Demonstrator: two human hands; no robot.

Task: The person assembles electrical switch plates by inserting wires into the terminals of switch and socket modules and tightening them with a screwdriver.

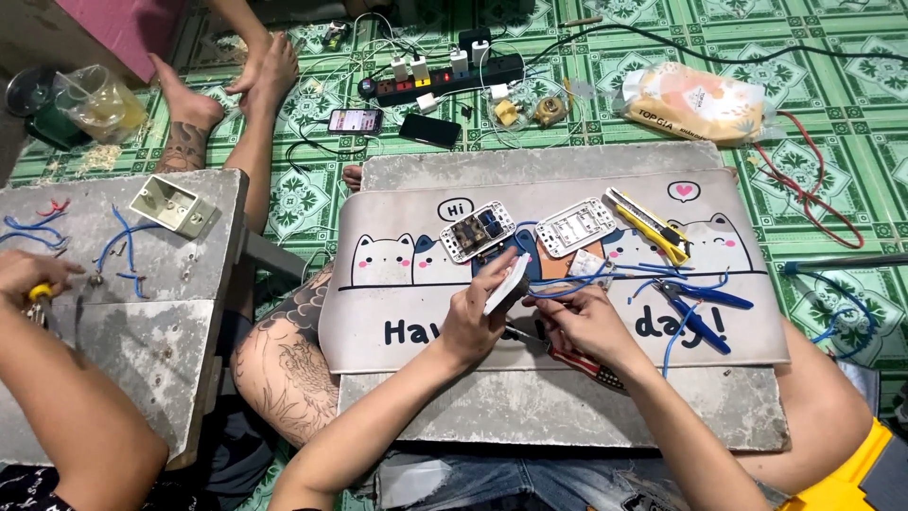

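White switch plate (pixel 508 284) pinched in your left hand (pixel 478 317), above the cat-print mat (pixel 397 312).
Your right hand (pixel 586 322) closes on a red-handled screwdriver (pixel 567 358) beside blue wires (pixel 577 282); a slipping tip could nick them or your fingers.

Just beyond the left hand (pixel 478 312) and right hand (pixel 584 320), the way is blocked by two switch plates (pixel 478 230), a yellow knife (pixel 651 224) and, to the right, blue pliers (pixel 702 310) amid loose blue wires (pixel 577 280). The left part of the mat (pixel 378 312) lies bare, as does the near slab (pixel 530 407). Far left, another person's arm (pixel 66 397) and box (pixel 170 205) crowd the second slab (pixel 161 331).
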